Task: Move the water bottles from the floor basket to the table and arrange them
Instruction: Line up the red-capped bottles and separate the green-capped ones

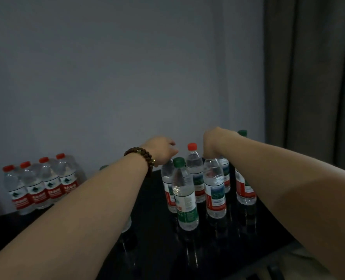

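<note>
Several clear water bottles stand upright on a dark glossy table point(151, 249). My left hand point(161, 151), with a bead bracelet on the wrist, closes over the top of a red-labelled bottle point(167, 184), hiding its cap. My right hand point(213, 143) is curled over the top of another red-labelled bottle point(215, 196). Between and in front of them stands a green-capped, green-labelled bottle point(184, 201). Behind it is a red-capped bottle point(195, 170). A further bottle point(245, 188) stands behind my right forearm. The floor basket is out of view.
A row of several red-capped bottles point(40, 184) stands at the table's back left against the grey wall. Another bottle point(127, 224) is mostly hidden under my left forearm. A grey curtain point(313, 77) hangs at the right. The table's front right corner point(285, 245) is near my right arm.
</note>
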### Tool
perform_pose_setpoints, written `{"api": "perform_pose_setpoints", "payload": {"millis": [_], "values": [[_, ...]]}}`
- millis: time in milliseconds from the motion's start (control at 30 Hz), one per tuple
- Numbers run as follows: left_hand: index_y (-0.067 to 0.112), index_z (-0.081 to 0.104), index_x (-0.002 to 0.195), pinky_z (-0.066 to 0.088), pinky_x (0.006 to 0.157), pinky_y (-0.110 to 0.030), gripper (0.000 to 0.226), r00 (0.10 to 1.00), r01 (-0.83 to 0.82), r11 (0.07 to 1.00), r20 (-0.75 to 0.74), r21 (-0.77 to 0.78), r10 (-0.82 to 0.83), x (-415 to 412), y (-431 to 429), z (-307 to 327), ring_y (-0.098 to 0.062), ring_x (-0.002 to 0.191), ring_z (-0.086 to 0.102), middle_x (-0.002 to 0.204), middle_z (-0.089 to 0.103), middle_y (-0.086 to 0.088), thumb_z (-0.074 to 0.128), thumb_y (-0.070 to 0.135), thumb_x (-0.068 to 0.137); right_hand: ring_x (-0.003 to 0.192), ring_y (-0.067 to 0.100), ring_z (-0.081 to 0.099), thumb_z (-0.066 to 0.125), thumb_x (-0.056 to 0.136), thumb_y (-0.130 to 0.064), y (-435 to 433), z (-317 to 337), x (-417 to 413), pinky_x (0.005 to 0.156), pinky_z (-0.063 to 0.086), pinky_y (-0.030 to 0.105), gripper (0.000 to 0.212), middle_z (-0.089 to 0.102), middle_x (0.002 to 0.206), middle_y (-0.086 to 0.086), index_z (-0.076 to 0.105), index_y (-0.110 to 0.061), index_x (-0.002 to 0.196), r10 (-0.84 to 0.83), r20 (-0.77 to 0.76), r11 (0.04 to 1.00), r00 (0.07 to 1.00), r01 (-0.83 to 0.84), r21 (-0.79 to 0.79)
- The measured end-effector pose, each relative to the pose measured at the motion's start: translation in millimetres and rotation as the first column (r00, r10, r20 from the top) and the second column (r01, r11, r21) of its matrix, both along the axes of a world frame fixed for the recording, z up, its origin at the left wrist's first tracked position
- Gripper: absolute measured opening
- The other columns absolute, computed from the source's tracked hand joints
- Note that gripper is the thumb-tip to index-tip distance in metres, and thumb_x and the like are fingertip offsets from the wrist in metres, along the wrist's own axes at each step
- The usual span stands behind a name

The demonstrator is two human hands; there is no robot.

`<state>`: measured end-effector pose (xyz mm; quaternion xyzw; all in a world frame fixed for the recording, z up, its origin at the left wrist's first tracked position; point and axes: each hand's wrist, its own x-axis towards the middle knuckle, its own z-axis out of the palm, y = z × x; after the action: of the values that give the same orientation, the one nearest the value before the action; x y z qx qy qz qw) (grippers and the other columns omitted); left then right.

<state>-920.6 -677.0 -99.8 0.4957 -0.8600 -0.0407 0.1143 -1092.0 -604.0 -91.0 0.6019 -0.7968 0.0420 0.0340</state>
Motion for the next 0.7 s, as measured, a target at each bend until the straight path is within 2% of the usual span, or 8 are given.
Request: {"api": "perform_pose_setpoints", "payload": {"millis": [67, 133, 267, 400, 533, 633, 700], "values": [[0.019, 0.055, 0.143, 0.054, 0.084, -0.031, 0.043, 0.995, 0.018, 1.0, 0.1, -0.021, -0.016, -6, -4, -7, -0.02, 0.104, 0.064, 0.133, 0.063, -0.006, 0.048, 0.039, 0.106, 0.078, 0.025, 0.062, 0.067, 0.095, -0.026, -6, -4, -3, 0.085, 0.058, 0.041, 0.024, 0.058, 0.085, 0.007, 0.057, -0.008, 0.085, 0.003, 0.028, 1.0, 1.0, -0.004, 0.021], [0.016, 0.065, 0.128, 0.052, 0.091, -0.032, 0.036, 0.982, 0.02, 0.997, 0.186, -0.072, -0.006, -8, -9, -12, -0.02, 0.106, 0.063, 0.121, 0.068, -0.005, 0.05, 0.04, 0.105, 0.074, 0.025, 0.061, 0.067, 0.096, -0.027, -11, -6, -3, 0.086, 0.059, 0.043, 0.031, 0.057, 0.083, 0.008, 0.05, -0.01, 0.077, -0.007, 0.029, 0.999, 1.0, 0.005, 0.046], [0.012, 0.065, 0.115, 0.054, 0.089, -0.034, 0.032, 0.973, -0.025, 0.993, 0.224, -0.112, 0.049, -3, -14, -13, -0.02, 0.099, 0.063, 0.108, 0.068, -0.006, 0.056, 0.04, 0.103, 0.073, 0.025, 0.059, 0.065, 0.096, -0.023, -13, -9, 3, 0.093, 0.057, 0.046, 0.028, 0.055, 0.083, 0.008, 0.05, -0.009, 0.077, -0.009, 0.01, 0.997, 1.0, 0.008, 0.072], [0.012, 0.065, 0.109, 0.054, 0.082, -0.033, 0.029, 0.964, -0.099, 0.987, 0.233, -0.125, 0.126, 14, -11, -11, -0.019, 0.09, 0.062, 0.096, 0.064, -0.003, 0.061, 0.039, 0.1, 0.066, 0.021, 0.052, 0.06, 0.101, -0.016, 4, 0, 12, 0.092, 0.054, 0.038, 0.023, 0.05, 0.08, 0.01, 0.048, -0.004, 0.084, -0.017, 0.006, 0.994, 1.0, 0.016, 0.109], [0.014, 0.07, 0.103, 0.053, 0.076, -0.03, 0.025, 0.969, -0.108, 0.988, 0.212, -0.113, 0.13, 36, 1, -7, -0.016, 0.086, 0.063, 0.093, 0.068, -0.002, 0.068, 0.037, 0.096, 0.062, 0.019, 0.045, 0.056, 0.104, -0.015, 34, 16, 25, 0.082, 0.047, 0.032, 0.035, 0.046, 0.076, 0.01, 0.043, -0.002, 0.074, 0.017, -0.006, 0.977, 1.0, -0.016, 0.211], [0.015, 0.07, 0.104, 0.054, 0.079, -0.03, 0.024, 0.968, -0.097, 0.989, 0.22, -0.113, 0.12, 50, 15, -1, -0.017, 0.09, 0.064, 0.099, 0.07, -0.002, 0.069, 0.037, 0.095, 0.062, 0.018, 0.046, 0.055, 0.104, -0.013, 50, 26, 39, 0.065, 0.046, 0.029, 0.027, 0.048, 0.076, 0.009, 0.05, -0.002, 0.08, 0.068, -0.048, 0.966, 0.997, -0.054, 0.252], [0.015, 0.071, 0.103, 0.058, 0.081, -0.03, 0.022, 0.972, -0.105, 0.991, 0.203, -0.082, 0.12, 60, 26, 6, -0.016, 0.089, 0.067, 0.097, 0.071, -0.002, 0.07, 0.036, 0.095, 0.063, 0.017, 0.048, 0.058, 0.102, -0.016, 58, 33, 51, 0.064, 0.046, 0.029, 0.02, 0.051, 0.077, 0.008, 0.055, -0.004, 0.087, 0.096, -0.055, 0.958, 0.994, -0.078, 0.275]]}}
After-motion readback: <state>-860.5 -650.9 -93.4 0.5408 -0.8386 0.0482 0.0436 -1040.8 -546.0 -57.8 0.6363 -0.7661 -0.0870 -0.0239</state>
